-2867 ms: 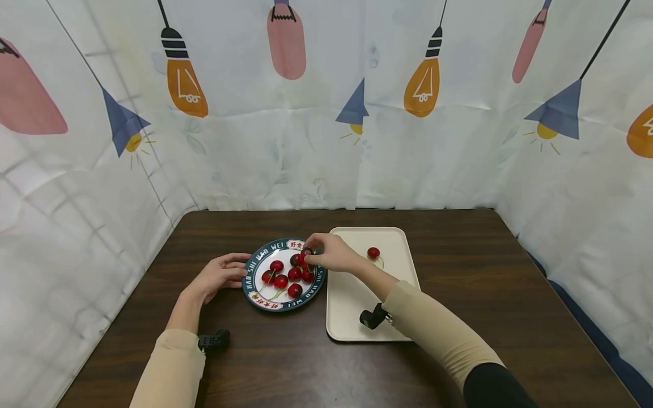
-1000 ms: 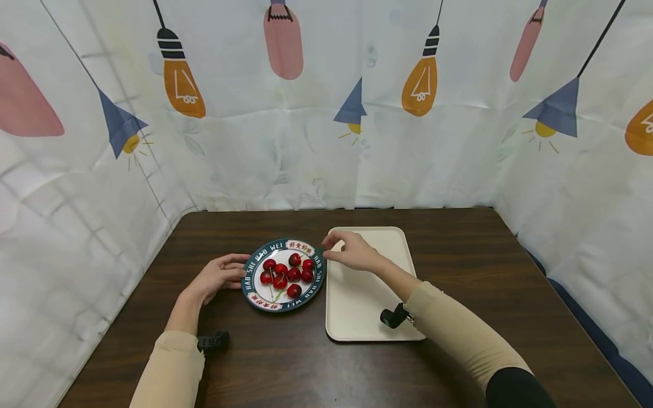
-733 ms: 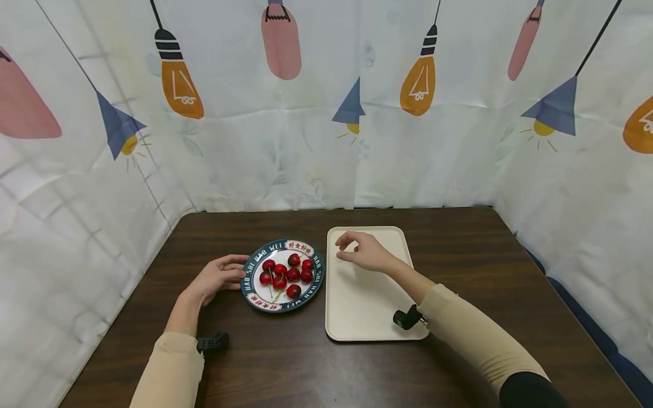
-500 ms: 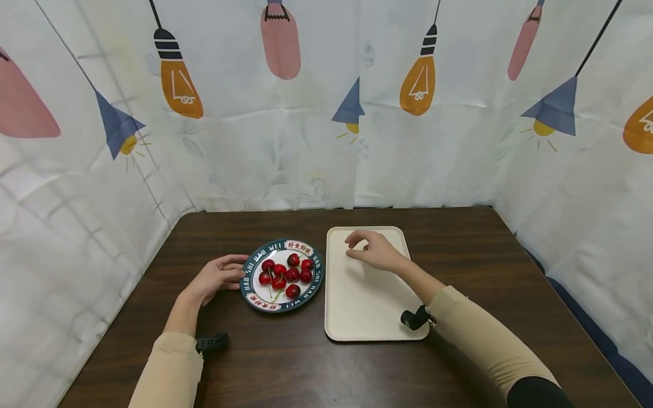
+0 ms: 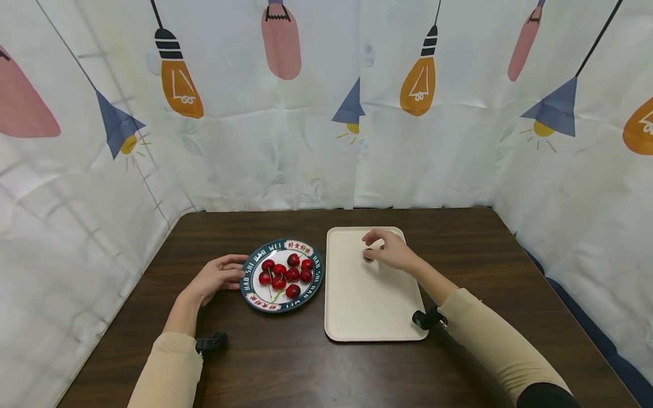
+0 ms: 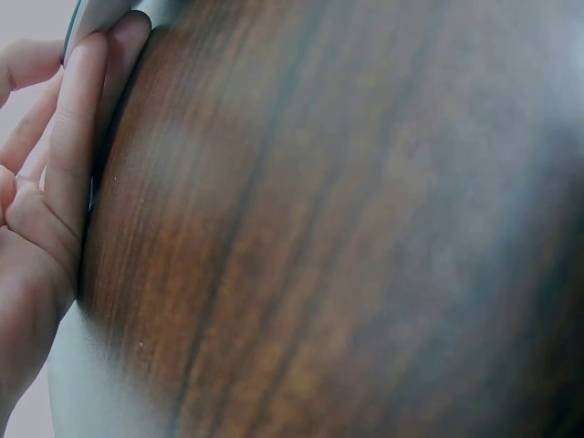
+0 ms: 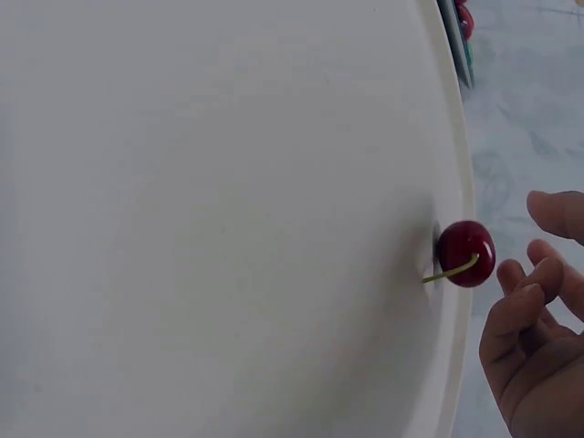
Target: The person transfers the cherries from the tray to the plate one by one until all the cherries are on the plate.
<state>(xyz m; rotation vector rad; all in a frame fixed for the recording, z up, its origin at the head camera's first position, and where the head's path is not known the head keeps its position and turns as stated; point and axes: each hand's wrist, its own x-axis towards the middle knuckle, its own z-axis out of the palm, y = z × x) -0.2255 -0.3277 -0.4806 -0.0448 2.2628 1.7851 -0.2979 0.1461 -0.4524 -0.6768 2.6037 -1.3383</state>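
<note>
A round plate (image 5: 255,298) with a dark green lettered rim holds several red cherries (image 5: 279,271), some with green stems. My left hand (image 5: 216,277) rests its loosely straight fingers against the plate's left rim; the left wrist view catches only a bit of that rim by the fingertips. Over the upper part of a cream rectangular tray (image 5: 364,309) hovers my right hand (image 5: 393,250), thumb and fingers apart. A single cherry (image 7: 466,254) with a short stem lies on the tray close to those fingers, and a gap shows between them in the right wrist view. From the head, the hand partly hides this cherry.
Both dishes stand side by side on a dark brown wooden table (image 5: 285,362), the tray to the right of the plate. A white printed curtain (image 5: 306,158) surrounds the table's back and sides. Each wrist wears a small black camera (image 5: 427,319).
My right hand has left the plate's cherries and moved right over the tray, its fingers now beside the lone cherry. Cherries on the plate have shifted slightly. My left hand has stayed at the rim.
</note>
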